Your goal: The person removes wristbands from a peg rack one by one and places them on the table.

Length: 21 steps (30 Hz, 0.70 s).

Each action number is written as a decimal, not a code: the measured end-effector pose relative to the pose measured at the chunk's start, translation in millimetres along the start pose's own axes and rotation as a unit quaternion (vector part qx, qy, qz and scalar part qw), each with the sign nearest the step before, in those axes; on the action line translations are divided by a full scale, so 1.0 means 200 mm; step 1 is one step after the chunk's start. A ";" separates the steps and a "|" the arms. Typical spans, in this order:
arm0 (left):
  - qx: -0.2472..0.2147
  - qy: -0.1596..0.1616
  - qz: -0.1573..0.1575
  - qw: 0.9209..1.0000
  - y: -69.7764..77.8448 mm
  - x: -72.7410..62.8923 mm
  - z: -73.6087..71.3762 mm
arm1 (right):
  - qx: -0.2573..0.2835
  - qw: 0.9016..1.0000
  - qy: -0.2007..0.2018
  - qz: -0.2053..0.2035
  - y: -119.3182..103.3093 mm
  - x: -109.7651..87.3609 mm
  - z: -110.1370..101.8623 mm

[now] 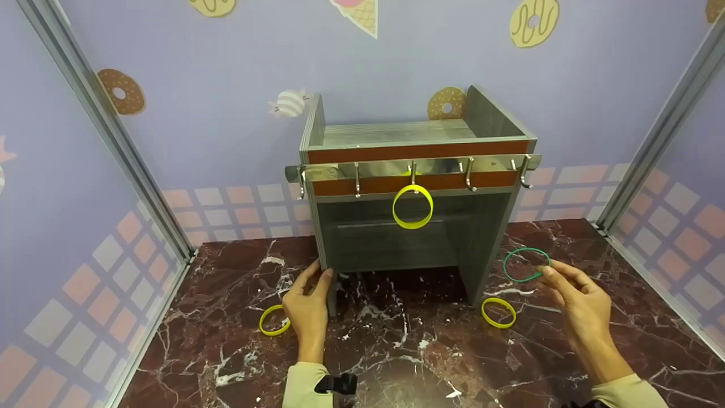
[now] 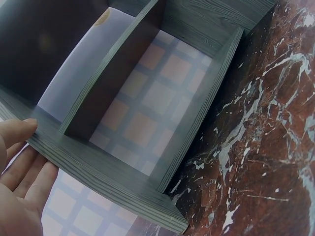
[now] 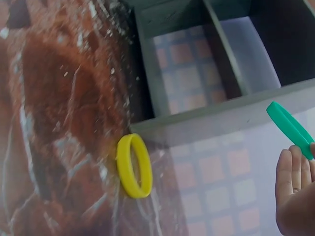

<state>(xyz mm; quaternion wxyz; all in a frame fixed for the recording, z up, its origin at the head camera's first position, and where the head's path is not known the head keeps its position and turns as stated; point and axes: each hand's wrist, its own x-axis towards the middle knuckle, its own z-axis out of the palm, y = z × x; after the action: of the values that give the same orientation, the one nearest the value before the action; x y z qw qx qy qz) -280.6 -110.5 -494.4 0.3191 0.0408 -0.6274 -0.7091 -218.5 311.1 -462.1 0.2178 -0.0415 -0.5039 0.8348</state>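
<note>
A grey wooden shelf unit (image 1: 391, 247) stands upright, with a metal strip of several hooks (image 1: 385, 168) across its front. My left hand (image 1: 307, 300) holds the front edge of its left side panel (image 2: 113, 184), thumb on the inner face and fingers on the outer one. At the right, my right hand (image 1: 583, 300) pinches a green wristband (image 1: 527, 265) between thumb and fingers, raised beside the unit. From the middle hook hangs a yellow wristband (image 1: 413, 226). Another yellow wristband (image 3: 123, 169) lies near the unit's right foot, and a third yellow wristband (image 1: 264, 326) lies beside my left hand.
Beneath everything is a dark red marbled tabletop (image 1: 391, 368). A patterned lilac back wall (image 1: 226, 124) rises behind the unit, with side panels and grey metal posts (image 1: 660, 119) at left and right. An inner board (image 2: 115, 69) divides the unit.
</note>
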 end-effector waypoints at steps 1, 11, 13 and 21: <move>-0.002 -0.001 -0.001 1.000 0.00 0.00 0.00 | 0.000 1.000 0.002 0.005 0.01 0.00 -0.01; -0.001 -0.002 -0.002 1.000 0.00 -0.01 0.00 | -0.014 0.999 0.011 0.040 0.08 0.05 -0.14; -0.002 -0.002 -0.003 1.000 0.00 -0.01 0.00 | -0.023 0.998 0.013 0.051 0.10 0.05 -0.16; -0.005 -0.002 -0.004 1.000 0.00 -0.01 0.00 | -0.079 0.992 0.005 0.098 0.13 0.07 -0.25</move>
<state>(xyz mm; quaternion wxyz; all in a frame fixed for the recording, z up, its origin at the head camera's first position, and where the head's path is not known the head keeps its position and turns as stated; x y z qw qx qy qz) -279.1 -110.1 -494.2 0.3151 0.0406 -0.6240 -0.7139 -225.6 346.7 -507.1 0.1332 -0.1122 -0.5609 0.8093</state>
